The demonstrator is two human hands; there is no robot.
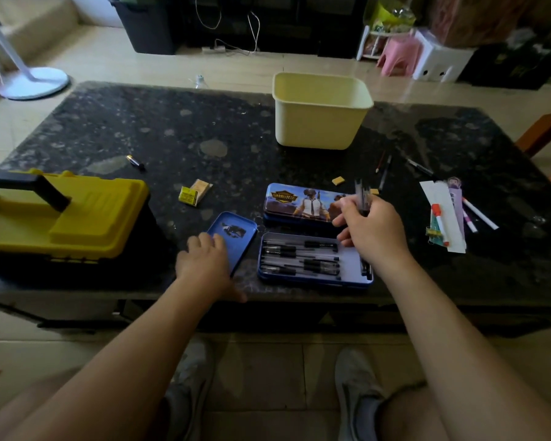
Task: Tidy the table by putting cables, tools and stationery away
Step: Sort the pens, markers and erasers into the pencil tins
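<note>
An open blue tin pencil case [350,268] lies near the table's front edge with several black pens inside. Its blue inner tray [236,232] lies to the left, and my left hand [204,259] rests on the tray's near end with fingers relaxed. The printed lid [299,202] stands behind the case. Above the case's right end, my right hand [371,227] grips a few black pens [362,197], their tips pointing up.
A yellow tub [320,111] stands at the back centre. A yellow and black toolbox [61,214] sits left. Loose items: a battery [136,161], erasers [194,191], pencils [384,167], a black pen [420,167], and markers with paper strips [449,214] at right.
</note>
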